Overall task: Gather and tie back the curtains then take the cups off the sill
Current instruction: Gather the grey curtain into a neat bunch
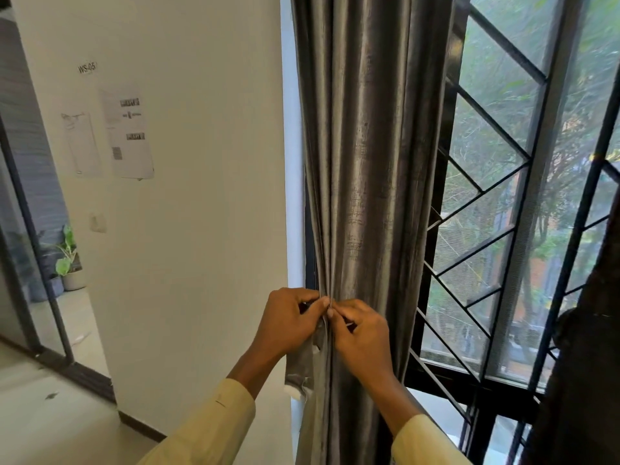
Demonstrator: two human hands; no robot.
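Curtain (362, 162) (gathered), seemingly pinched beside window grille (486, 196)

Daylight only, coming in through the window (503, 196) on the right; outside greenery is bright, slightly washed out and soft. The curtain (365, 162) catches it as vertical sheen on its folds, darker in the creases. The white wall (201, 196) on the left is evenly lit, no hard shadows. Far right edge is a dark, underexposed mass. Wide-angle bend: window bars and door frame lean and curve near the edges. Wall papers (127, 135) are soft, text mostly unreadable.
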